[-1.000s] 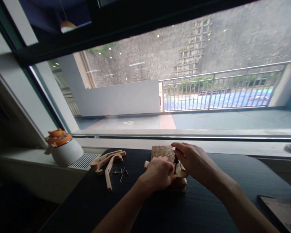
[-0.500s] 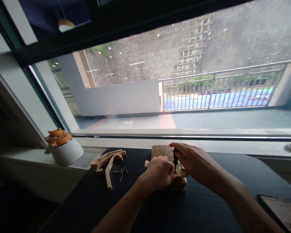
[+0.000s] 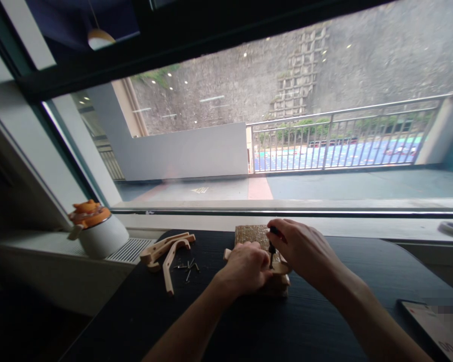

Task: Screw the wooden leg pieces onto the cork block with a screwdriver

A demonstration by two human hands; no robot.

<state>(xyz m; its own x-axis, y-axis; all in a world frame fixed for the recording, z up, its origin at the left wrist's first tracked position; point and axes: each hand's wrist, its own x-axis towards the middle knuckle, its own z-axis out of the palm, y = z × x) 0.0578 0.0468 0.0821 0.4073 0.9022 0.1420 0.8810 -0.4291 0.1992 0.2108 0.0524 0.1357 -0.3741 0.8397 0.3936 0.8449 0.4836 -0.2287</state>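
Gripping a screwdriver [image 3: 272,247] nearly upright in the right hand [image 3: 302,247], pointing down onto a pale wooden piece [image 3: 281,268] clasped under the curled left hand [image 3: 246,269] just beside, atop a brown block [image 3: 248,234] near the far edge of the counter [image 3: 355,256]; well apart from loose screws [image 3: 189,267] toward the far-left corner and a phone [image 3: 425,322] toward the right edge.

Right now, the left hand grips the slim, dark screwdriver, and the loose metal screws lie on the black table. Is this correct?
Wrong hand: the head view shows the right hand gripping the screwdriver. The screws do lie on the table.
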